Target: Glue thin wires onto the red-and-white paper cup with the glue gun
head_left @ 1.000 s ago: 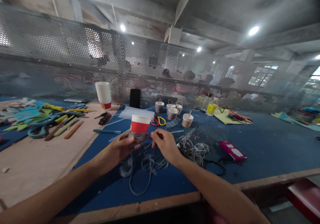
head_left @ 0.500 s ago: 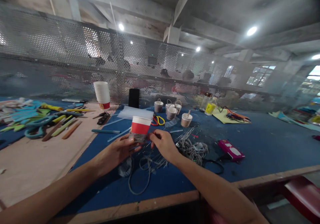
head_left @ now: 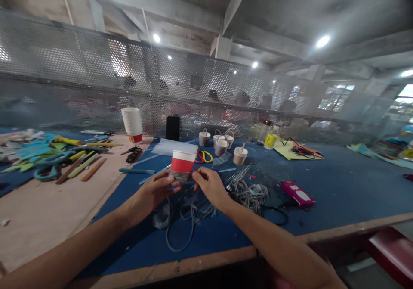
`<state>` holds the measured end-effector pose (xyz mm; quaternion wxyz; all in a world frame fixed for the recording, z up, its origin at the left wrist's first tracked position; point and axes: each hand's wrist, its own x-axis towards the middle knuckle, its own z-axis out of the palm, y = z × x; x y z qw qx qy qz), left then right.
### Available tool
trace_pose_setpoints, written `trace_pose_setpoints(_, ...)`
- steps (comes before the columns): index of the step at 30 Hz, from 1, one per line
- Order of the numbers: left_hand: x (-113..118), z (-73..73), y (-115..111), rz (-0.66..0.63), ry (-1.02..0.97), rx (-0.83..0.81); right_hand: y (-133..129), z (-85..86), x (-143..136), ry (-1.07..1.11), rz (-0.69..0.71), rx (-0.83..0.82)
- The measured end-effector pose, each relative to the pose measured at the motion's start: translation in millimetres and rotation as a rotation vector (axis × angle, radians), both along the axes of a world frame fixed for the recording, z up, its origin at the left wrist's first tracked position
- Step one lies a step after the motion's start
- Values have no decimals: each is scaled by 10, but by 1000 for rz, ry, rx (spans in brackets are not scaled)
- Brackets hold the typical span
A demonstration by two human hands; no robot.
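Note:
A red and white paper cup (head_left: 183,162) is held upright above the blue table, with grey cord (head_left: 179,176) wound around its lower part. My left hand (head_left: 158,190) grips the cup low down from the left, thumb on the near side. Against the cup's lower right side, the fingers of my right hand (head_left: 206,183) are pinched together on what appears to be the cord; its end is hidden by them. Below the hands, a loop of grey cord (head_left: 179,249) lies on the table. A tangled cord pile (head_left: 253,196) with clear thin sticks is right of my right hand.
Behind stand several small cord-covered cups (head_left: 221,146), red-yellow scissors (head_left: 204,156) and a stack of paper cups (head_left: 132,125). A magenta device (head_left: 297,193) lies to the right. Blue-handled scissors (head_left: 53,166) and clay-coloured sticks (head_left: 93,169) lie left. A perforated metal screen (head_left: 180,91) borders the table.
The cup and both hands have barely moved; the cup sits very slightly further right. The view has shifted a little.

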<state>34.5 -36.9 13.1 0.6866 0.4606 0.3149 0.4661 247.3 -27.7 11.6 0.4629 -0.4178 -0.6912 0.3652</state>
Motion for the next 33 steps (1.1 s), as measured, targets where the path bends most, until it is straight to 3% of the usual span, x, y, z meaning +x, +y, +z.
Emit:
trace_pose_setpoints(7, 30, 16, -19, 0, 18, 40, -44, 24, -10, -50, -19, 29)
trace_pose_setpoints(17, 52, -94, 59, 90, 108, 104, -136, 65, -50, -116, -37, 56)
trace_pose_setpoints(24, 70, 15, -36, 40, 67, 65, -137, 91, -48, -115, -19, 87)
trace_pose_setpoints(33, 28, -70, 27, -22, 32, 33, -103, 81, -38, -66, 27, 62)
